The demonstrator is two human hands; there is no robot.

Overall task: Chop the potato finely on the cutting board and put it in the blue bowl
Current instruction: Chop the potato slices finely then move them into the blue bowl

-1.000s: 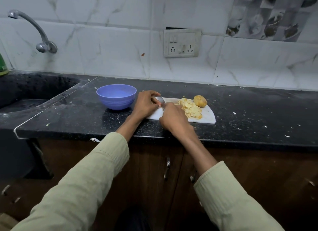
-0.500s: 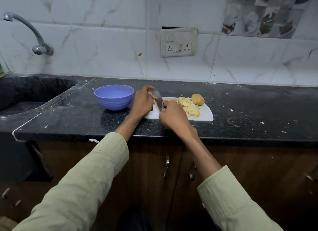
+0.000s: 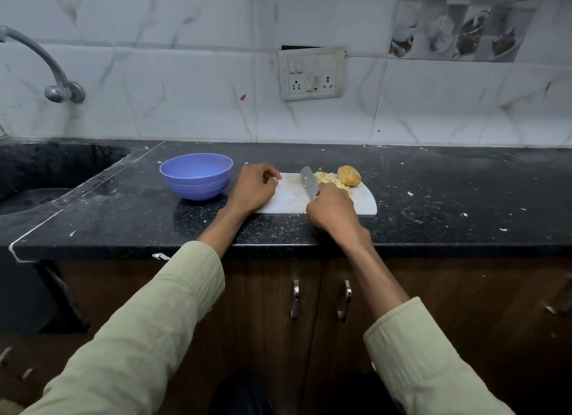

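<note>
Head view: right hand (image 3: 332,212) grip clenches knife (image 3: 309,182), handle hidden; left hand (image 3: 254,188) curled, grip unclear.

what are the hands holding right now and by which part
The right hand grips a grey-bladed kitchen knife by its handle, hidden in the fist. The left hand rests curled on the white plastic cutting board's edge.

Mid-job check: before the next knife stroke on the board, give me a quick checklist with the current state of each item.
1. Right hand grips the knife: ok.
2. Left hand clear of the blade, curled at the board's left edge: ok.
3. Cutting board flat on the counter: ok.
4. Potato fully chopped: not ok, a whole chunk sits beside the chopped pile.
5. Blue bowl within reach, empty: ok.
6. Pieces fine enough: cannot tell.
</note>
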